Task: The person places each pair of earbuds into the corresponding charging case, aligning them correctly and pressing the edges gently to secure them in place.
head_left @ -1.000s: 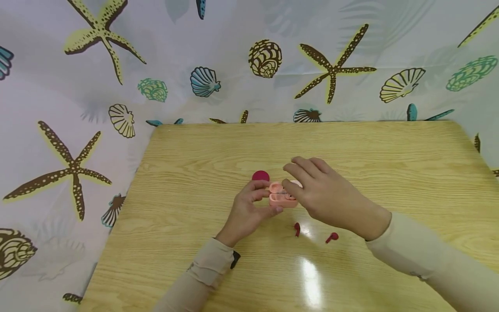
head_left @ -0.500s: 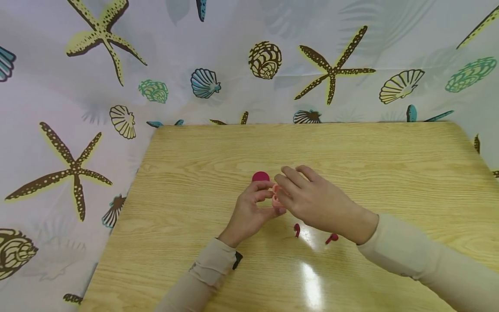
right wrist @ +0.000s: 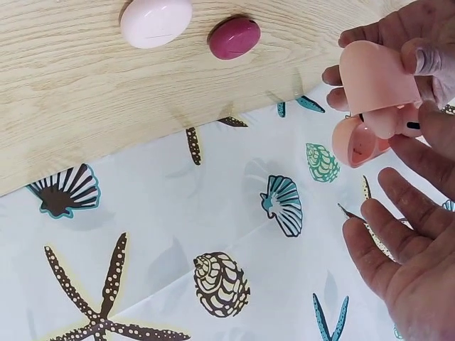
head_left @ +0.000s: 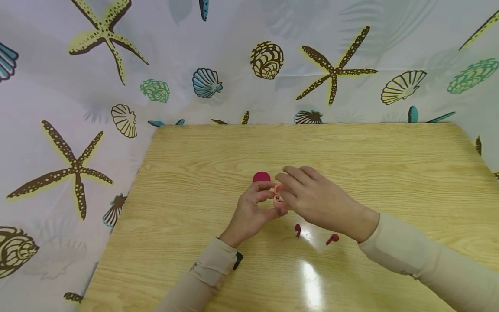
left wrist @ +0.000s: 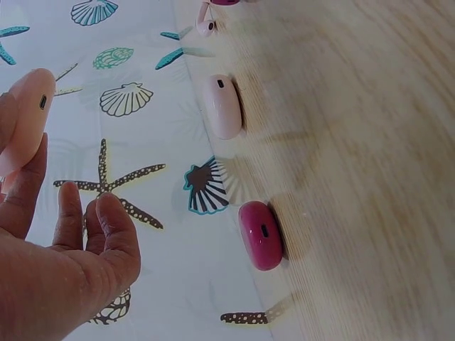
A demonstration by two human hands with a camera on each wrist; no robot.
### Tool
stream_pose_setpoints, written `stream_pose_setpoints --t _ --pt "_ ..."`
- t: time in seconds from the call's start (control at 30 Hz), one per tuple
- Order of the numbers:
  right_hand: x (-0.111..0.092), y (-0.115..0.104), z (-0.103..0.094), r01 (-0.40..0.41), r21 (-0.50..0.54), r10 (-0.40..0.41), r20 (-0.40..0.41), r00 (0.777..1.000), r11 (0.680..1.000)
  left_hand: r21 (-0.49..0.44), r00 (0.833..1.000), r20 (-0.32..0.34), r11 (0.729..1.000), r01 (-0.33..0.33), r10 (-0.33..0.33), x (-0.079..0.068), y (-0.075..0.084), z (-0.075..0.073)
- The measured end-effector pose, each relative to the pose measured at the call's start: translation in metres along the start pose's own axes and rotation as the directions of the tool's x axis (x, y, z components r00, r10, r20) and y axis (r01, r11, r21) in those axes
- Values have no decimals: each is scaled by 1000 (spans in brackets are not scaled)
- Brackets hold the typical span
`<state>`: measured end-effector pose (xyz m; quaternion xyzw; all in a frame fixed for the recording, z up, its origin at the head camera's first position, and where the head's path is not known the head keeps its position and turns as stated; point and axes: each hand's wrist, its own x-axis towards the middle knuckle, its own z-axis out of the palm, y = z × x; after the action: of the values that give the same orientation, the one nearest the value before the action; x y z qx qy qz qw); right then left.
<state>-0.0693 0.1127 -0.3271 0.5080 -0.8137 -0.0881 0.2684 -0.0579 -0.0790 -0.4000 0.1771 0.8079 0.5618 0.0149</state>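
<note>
My left hand [head_left: 251, 212] grips a peach earbud case [right wrist: 377, 74] with its lid [right wrist: 352, 142] swung open, thumb on the near side and fingers on the far side. With thumb and index finger my right hand [head_left: 317, 201] pinches a peach earbud [right wrist: 395, 122] at the mouth of the case; its other fingers spread loosely. In the head view the right hand covers much of the case. A charging port shows on the case [left wrist: 28, 124] in the left wrist view. Two magenta earbuds [head_left: 298, 230] [head_left: 332, 238] lie apart on the table in front of the hands.
Beyond the left hand a magenta case [head_left: 261, 177] lies on the wood-grain table [head_left: 195, 151]. A pale pink case [right wrist: 156, 21] lies beside it in the right wrist view. A pale pink earbud [left wrist: 206, 27] shows at the left wrist view's top. Shell-patterned cloth [head_left: 234, 52] surrounds the table.
My right hand has moved left and slightly down onto the case, covering more of it. The left hand has shifted slightly right, still holding the case.
</note>
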Motion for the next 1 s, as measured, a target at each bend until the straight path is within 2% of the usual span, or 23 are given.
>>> stream_pose_setpoints --t 0.3,0.47,0.6,0.7,0.87,1.0 --pt "2 -1 1 6 10 -6 30 1000 1000 27 1000 -6 1000 0 0 0 -2 0" --pt "2 -2 3 3 30 -4 15 1000 1000 32 1000 -14 999 -18 18 0 -2 0" --pt "2 -2 5 -18 84 18 2 1000 996 27 999 -24 999 -29 29 0 -3 0" --pt "2 -3 5 -42 117 40 21 999 992 15 999 -27 999 -40 41 0 -4 0" --pt "2 -3 5 -72 144 65 55 996 987 13 999 -23 999 -45 45 0 -5 -1" --pt "2 -3 5 -91 157 83 52 995 983 16 999 -19 999 -39 39 0 -5 -1"
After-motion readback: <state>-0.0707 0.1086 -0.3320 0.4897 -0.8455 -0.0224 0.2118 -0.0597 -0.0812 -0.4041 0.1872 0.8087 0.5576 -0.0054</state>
